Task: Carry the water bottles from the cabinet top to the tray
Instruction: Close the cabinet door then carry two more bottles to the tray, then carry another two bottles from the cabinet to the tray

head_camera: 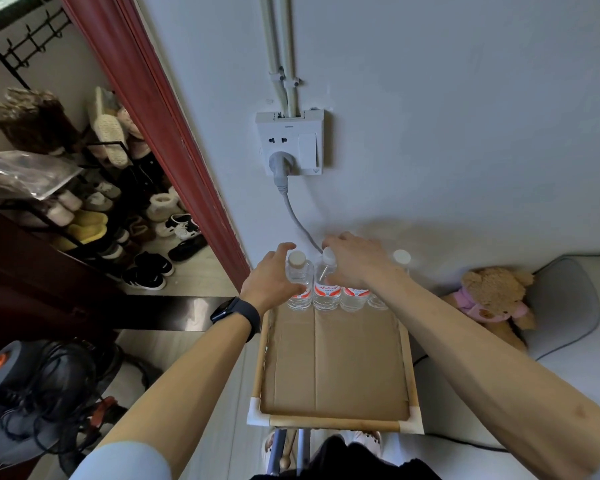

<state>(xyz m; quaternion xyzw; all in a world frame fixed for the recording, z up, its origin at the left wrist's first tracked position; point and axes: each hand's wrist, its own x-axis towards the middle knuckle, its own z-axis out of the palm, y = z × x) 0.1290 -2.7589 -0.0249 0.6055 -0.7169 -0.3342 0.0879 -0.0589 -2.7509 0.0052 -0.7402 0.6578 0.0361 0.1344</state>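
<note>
Several clear water bottles with red-and-white labels and white caps stand in a row at the far end of a cardboard-lined tray [407, 355] with a wooden rim. My left hand [274, 282] grips the leftmost bottle [298, 282] around its upper body. My right hand [354, 259] wraps over the second bottle [326, 292] near its neck. A third bottle [354, 297] shows below my right hand. A fourth bottle's cap [401, 257] shows behind my right wrist.
The tray stands against a white wall below a socket [290, 143] with a grey plug and cable [297, 216]. A red door frame [174, 140] and a shoe rack [94, 209] are left. A teddy bear [492, 299] and grey cushion lie right.
</note>
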